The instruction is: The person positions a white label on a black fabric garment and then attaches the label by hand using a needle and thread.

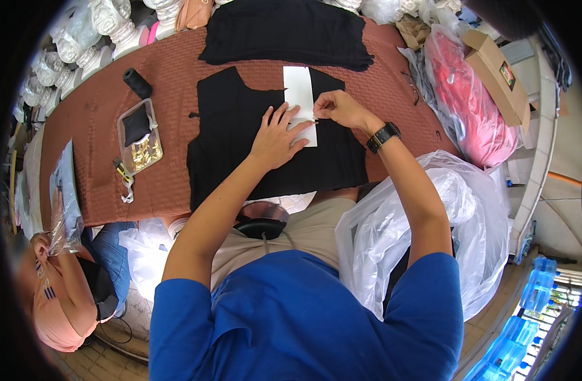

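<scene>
So, nearest of all, a blue T-shirt (284, 311) is worn by the person at the table. On the right, a big clear plastic bag (485, 222) is bunched up beside the arm, and on the left another person in a peach top (61, 320) can be seen at the table's near edge.

A black cloth panel (230, 143) is laid out flat on the brown textured table (81, 152), right in front of the wearer. It's topped by a white strip (298, 86), set upright-ish a bit right of the middle. The left hand (277, 141) is spread palm-down, fingers fanned over cloth and strip, nothing gripped. By the strip's right edge, the right hand (335, 111), with a dark watch (384, 137) worn on its wrist, is closed to a fingertip pinch; whether anything's caught in it can't be told.

Off to the left, gold-coloured bits (146, 154) and a black pad (136, 125) are kept in a clear tray (160, 145), with a black spool (137, 84) just beyond. Farther right, a pink bundle (453, 82) is wrapped in plastic. At the far side, more black cloth (284, 32) is piled.
</scene>
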{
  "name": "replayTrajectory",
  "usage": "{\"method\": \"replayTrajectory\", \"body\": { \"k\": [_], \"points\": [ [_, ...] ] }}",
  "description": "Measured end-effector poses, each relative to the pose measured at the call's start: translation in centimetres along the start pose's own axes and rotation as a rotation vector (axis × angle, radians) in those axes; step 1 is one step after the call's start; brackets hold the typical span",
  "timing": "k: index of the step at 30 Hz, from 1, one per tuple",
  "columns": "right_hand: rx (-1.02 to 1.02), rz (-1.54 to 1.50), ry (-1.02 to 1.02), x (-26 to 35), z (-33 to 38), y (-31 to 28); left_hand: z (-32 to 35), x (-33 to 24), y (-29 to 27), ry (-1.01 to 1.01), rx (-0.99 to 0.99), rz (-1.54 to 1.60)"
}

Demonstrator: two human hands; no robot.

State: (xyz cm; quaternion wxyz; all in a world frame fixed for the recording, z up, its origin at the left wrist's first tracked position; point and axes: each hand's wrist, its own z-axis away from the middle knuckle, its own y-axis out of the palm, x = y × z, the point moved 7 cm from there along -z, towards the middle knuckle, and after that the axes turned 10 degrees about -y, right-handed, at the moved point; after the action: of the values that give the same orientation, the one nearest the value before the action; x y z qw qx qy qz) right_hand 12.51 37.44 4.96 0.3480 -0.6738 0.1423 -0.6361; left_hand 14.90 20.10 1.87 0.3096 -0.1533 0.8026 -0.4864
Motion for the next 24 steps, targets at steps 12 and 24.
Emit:
{"method": "replayTrajectory", "body": {
  "k": [12, 24],
  "points": [
    [-0.019, 0.017, -0.128, -0.9, 0.5, 1.6, -0.1, -0.1, 0.2, -0.004, 0.016, -0.021],
    [0.103, 0.082, -0.167, -1.6, -0.4, 2.0, -0.2, -0.2, 0.5, 0.001, 0.021, -0.033]
  ]
}}
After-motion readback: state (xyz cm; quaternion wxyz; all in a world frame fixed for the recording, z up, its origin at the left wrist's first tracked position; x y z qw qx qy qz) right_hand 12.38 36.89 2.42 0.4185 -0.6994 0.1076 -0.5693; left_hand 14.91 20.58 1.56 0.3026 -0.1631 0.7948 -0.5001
